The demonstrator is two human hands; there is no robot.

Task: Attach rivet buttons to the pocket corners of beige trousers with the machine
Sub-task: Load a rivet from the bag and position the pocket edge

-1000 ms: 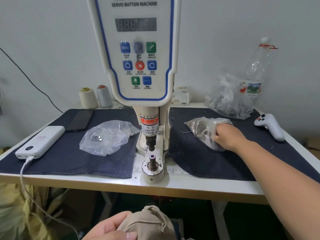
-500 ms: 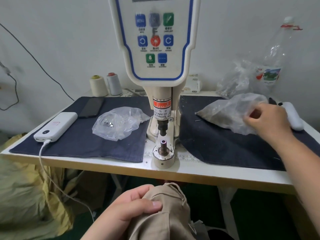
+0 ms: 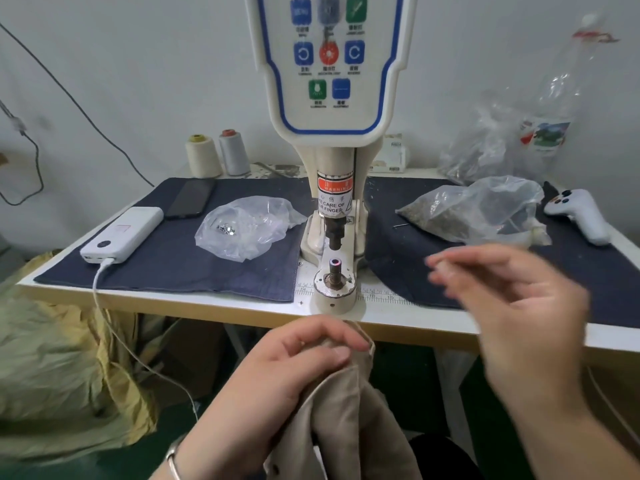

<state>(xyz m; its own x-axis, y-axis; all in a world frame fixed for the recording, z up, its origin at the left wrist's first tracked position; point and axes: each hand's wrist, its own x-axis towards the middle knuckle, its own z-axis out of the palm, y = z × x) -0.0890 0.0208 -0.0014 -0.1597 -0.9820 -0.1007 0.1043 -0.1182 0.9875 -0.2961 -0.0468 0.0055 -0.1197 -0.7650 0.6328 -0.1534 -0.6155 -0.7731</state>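
The white button machine (image 3: pixel 332 161) stands at the table's middle, its lower die post (image 3: pixel 335 271) bare under the punch. Below the table's front edge my left hand (image 3: pixel 284 372) grips a bunched corner of the beige trousers (image 3: pixel 339 410), thumb on top. My right hand (image 3: pixel 512 306) hovers blurred to the right of the die, above the table edge. Its thumb and forefinger tips are pressed together on something tiny that looks like a rivet piece. A clear bag of dark rivet parts (image 3: pixel 467 209) lies behind that hand. A second bag with a few silver buttons (image 3: pixel 246 226) lies left of the machine.
Dark denim mats (image 3: pixel 166 265) cover the table on both sides. A power bank (image 3: pixel 121 235) with its cable, a phone (image 3: pixel 190 202) and two thread cones (image 3: pixel 202 155) sit at the left. A white controller (image 3: pixel 581 216), a plastic bottle (image 3: pixel 554 109) and another bag are at the right.
My right hand left the rivet bag and moved down and left toward the machine. My left hand lifted the trousers closer to the table edge. The view tilted down.
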